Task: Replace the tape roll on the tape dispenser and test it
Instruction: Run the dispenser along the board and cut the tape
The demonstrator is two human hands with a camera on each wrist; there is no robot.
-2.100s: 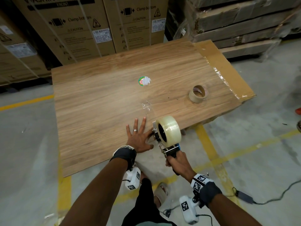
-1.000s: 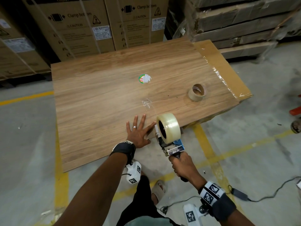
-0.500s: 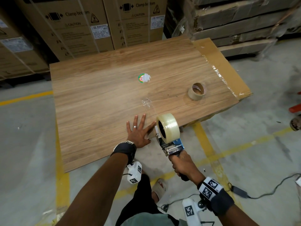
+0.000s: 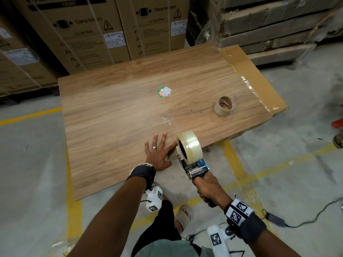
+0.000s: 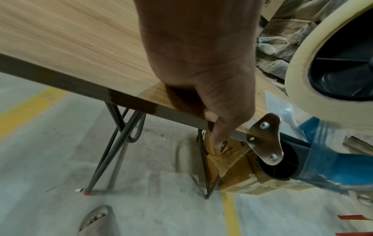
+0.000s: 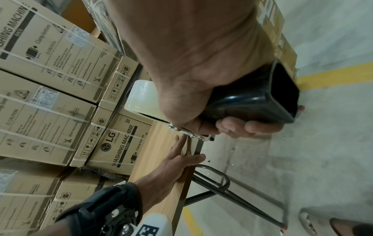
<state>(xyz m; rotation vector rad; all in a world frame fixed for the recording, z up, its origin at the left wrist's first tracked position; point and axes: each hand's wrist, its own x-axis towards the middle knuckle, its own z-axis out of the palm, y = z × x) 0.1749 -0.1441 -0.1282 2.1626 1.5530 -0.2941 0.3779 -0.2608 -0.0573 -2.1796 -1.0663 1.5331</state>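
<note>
While the left hand (image 4: 159,154) lies flat, fingers spread, on the wood-grain counter (image 4: 115,115), the right hand (image 4: 207,186) grips the tape dispenser (image 4: 194,167) at the counter's 5 o'clock edge, glossy clear tape roll (image 4: 189,146) mounted. A cardboard core (image 4: 223,105) sits at 2 o'clock. Left wrist: metal plate (image 5: 265,138), black hub. Right wrist: fingers (image 6: 248,127) wrap the smooth black handle (image 6: 254,99).

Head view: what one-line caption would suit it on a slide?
Right hand grips a tape dispenser loaded with a clear roll at the table edge, left hand flat beside it.
</note>
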